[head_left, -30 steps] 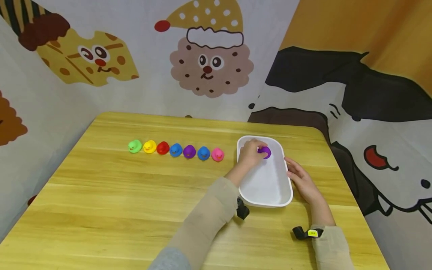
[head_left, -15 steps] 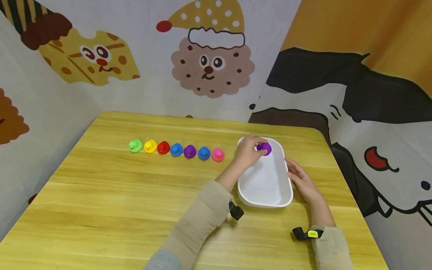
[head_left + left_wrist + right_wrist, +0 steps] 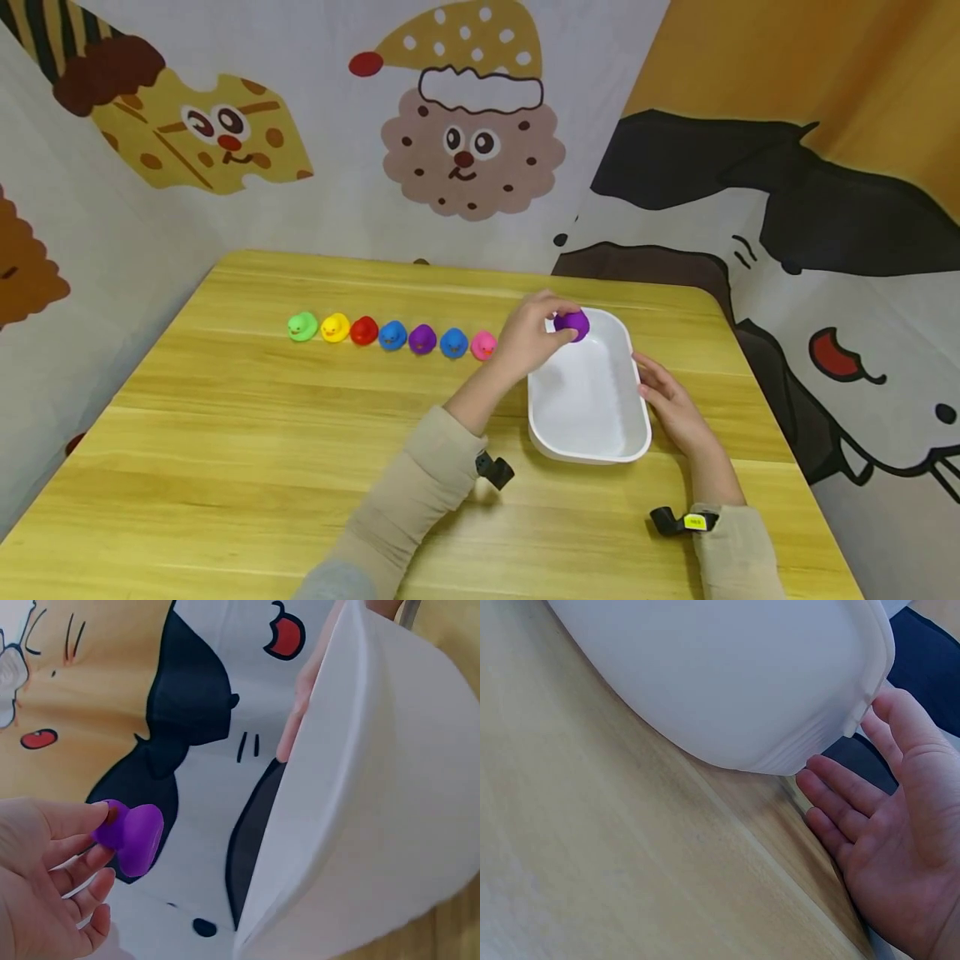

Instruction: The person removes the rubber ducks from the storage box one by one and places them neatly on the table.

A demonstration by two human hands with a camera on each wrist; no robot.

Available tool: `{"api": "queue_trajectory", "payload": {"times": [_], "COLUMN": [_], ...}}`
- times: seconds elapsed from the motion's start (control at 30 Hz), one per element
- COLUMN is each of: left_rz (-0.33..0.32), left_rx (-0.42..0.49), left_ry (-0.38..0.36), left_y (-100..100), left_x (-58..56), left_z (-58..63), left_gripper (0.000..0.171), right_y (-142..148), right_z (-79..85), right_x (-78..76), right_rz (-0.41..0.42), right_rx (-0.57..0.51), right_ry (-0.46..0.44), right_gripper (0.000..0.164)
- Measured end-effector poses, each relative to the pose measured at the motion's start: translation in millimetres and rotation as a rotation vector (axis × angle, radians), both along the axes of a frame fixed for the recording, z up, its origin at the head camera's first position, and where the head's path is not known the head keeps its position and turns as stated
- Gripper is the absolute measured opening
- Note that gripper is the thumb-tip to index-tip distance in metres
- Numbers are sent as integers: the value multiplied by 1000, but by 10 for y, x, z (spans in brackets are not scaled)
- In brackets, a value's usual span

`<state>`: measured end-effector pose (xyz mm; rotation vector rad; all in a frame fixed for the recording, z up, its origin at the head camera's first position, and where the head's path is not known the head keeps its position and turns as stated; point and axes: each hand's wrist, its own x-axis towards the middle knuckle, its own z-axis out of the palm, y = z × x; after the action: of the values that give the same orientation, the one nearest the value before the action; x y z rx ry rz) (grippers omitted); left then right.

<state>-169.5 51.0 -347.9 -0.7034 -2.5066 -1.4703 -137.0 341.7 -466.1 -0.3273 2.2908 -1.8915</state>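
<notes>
My left hand (image 3: 527, 335) pinches a purple rubber duck (image 3: 573, 324) between thumb and fingers, above the far left part of a white plastic basin (image 3: 588, 417). In the left wrist view, the duck (image 3: 139, 836) is held at the fingertips, left of the basin wall (image 3: 397, 780). The inside of the basin shows no other duck in the head view. My right hand (image 3: 678, 408) rests against the basin's right side. Its thumb meets the rim and its fairly straight fingers lie by the outer wall in the right wrist view.
Left of the basin, a row of ducks runs across the wooden table (image 3: 300, 467): green (image 3: 303, 327), yellow (image 3: 335, 327), red (image 3: 364, 331), blue (image 3: 393, 336), purple (image 3: 422, 339), another blue (image 3: 453, 342) and pink (image 3: 483, 344). Cartoon-printed cloth hangs behind the table.
My left hand has lifted the purple duck from inside the basin and moved it slightly left, toward the basin's far left rim. My right hand and the basin have stayed put.
</notes>
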Motion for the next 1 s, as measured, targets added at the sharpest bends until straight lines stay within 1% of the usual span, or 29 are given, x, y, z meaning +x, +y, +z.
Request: {"api": "queue_trajectory", "payload": {"times": [0.17,0.3,0.4,0.6,0.73,1.0], "left_rz": [-19,-16,-11,-7,-3,16], "left_rx": [23,20,11,25,33,11], "left_ry": [17,-12,-29,-6,-16,-14], "left_y": [-185,-323,-425,-663,-835,-1167], "left_x": [65,111,143,185,209,212], "left_z": [85,111,113,123,126,87], "left_gripper": [25,26,26,28,29,28], "right_y": [9,23,26,18,19,22], "right_z": [-15,-27,-27,-23,-26,-47], "right_x": [-7,-6,-2,1,3,-11], "right_rz": [3,1,-4,-6,-12,-12], "right_rx": [8,10,11,15,26,22], "right_ry": [1,-8,-12,-7,-11,0], "right_gripper": [52,52,52,52,52,51]}}
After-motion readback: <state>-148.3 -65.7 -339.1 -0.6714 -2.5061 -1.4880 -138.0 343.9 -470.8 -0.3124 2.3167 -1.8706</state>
